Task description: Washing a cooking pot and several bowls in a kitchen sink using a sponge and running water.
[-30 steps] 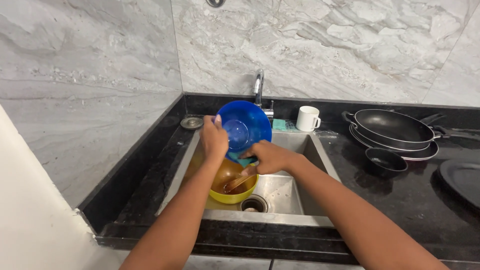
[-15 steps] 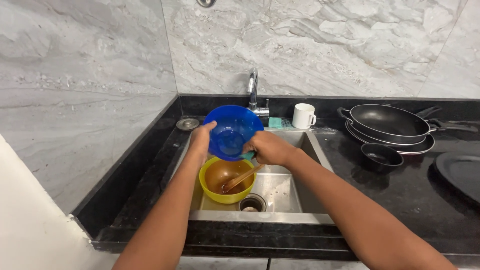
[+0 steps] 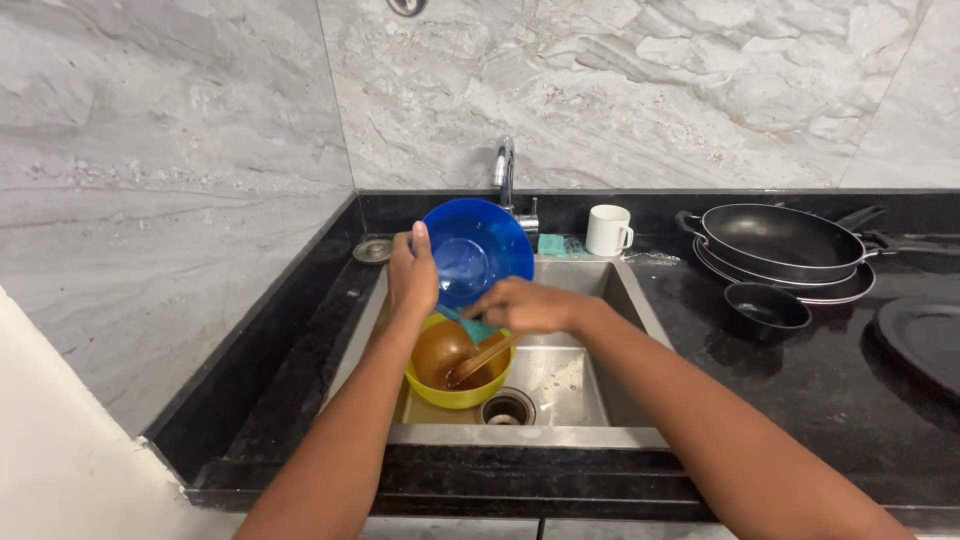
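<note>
My left hand (image 3: 412,275) grips the left rim of a blue bowl (image 3: 478,248), tilted on edge above the steel sink (image 3: 575,375) with its inside facing me. My right hand (image 3: 520,305) is at the bowl's lower rim, closed on a teal sponge (image 3: 477,326) that pokes out below the fingers. Under both hands a yellow bowl (image 3: 455,390) rests in the sink, full of brownish water, with a wooden spoon (image 3: 482,358) lying in it.
A faucet (image 3: 507,170) rises behind the blue bowl. On the black counter stand a white mug (image 3: 607,230), stacked black pans (image 3: 785,240), a small black pan (image 3: 765,305) and a dark plate (image 3: 925,335). The drain (image 3: 507,408) sits near the sink's front.
The view has shifted slightly. My right hand has moved down and left along the blue bowl's lower rim with the sponge; my left hand keeps its hold.
</note>
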